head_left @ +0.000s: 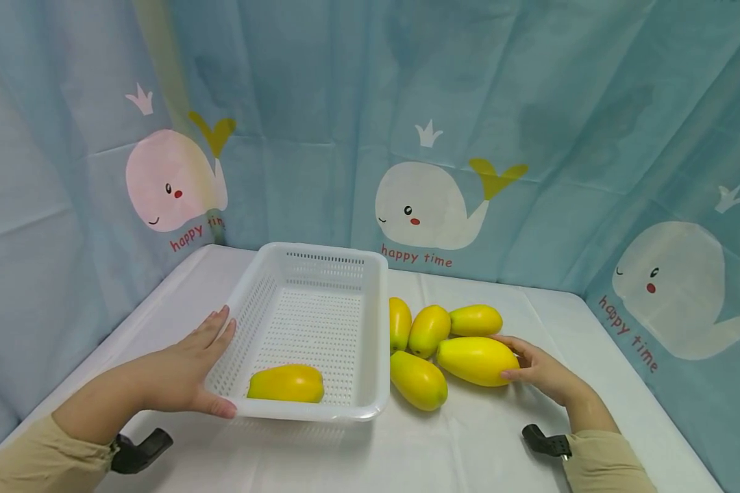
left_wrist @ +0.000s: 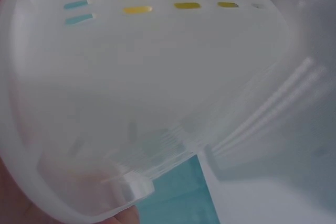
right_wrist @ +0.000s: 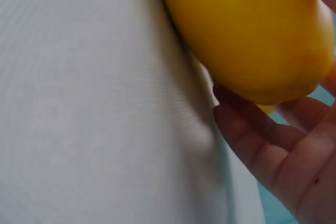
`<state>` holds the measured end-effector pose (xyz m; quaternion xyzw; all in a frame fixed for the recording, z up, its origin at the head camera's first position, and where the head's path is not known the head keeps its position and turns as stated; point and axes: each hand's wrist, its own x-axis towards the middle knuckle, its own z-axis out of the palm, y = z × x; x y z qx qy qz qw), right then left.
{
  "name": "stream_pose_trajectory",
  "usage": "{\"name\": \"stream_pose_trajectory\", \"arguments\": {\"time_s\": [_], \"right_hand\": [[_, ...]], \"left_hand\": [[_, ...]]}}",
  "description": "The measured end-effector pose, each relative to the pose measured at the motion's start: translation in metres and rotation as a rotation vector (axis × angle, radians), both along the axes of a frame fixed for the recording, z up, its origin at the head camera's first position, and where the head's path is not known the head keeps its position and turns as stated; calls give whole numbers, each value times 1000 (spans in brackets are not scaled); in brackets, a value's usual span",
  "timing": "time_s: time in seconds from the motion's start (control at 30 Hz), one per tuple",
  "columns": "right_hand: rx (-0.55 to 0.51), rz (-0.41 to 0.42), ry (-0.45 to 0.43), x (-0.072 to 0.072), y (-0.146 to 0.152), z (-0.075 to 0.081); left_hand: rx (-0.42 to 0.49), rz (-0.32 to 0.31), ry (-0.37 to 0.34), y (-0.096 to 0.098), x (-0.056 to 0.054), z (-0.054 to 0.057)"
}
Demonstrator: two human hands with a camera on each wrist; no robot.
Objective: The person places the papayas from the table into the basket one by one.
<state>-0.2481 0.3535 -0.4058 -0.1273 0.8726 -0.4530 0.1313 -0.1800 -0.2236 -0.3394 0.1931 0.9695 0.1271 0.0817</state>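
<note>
- Two tan sleeves [head_left: 46, 459] come nearest, each with a black wrist device [head_left: 138, 452] at its cuff.
- Left hand [head_left: 179, 370]: fingers straight, thumb spread well away from them, resting around the near left corner of a white plastic basket [head_left: 308, 411].
- Inside that basket, one yellow fruit [head_left: 286, 383] lies on its side near the close end.
- Right hand [head_left: 545, 373]: thumb and fingers curl around the right end of a large yellow fruit [head_left: 476, 361], right of the basket; whether it is off the cloth, I cannot tell.
- Just beside its left end, a greenish-yellow fruit [head_left: 419, 382] lies on the white tablecloth [head_left: 481, 438], close to the basket.
- Behind these, three more fruits [head_left: 430, 331] lie in a row, the leftmost partly hidden by the basket wall.
- Farthest back hangs a blue curtain [head_left: 321, 171] printed with whales [head_left: 422, 205] and red "happy time" lettering [head_left: 416, 257].
</note>
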Motion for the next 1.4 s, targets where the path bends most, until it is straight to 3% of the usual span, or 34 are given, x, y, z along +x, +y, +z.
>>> {"name": "stream_pose_trajectory", "arguments": {"time_s": [0.23,0.7,1.17,1.4], "right_hand": [[-97,-12,-49,0,-2,-6],[-118,-15,-36,-3,-7,-8],[-87,-48,-1,-3,-5,-7],[-18,-66,39,0,-2,-4]], "left_hand": [[0,0,-8,0,0,-1],[-4,0,-8,-1,0,-1],[-5,1,-8,-1,1,0],[-7,2,-15,0,1,2]]}}
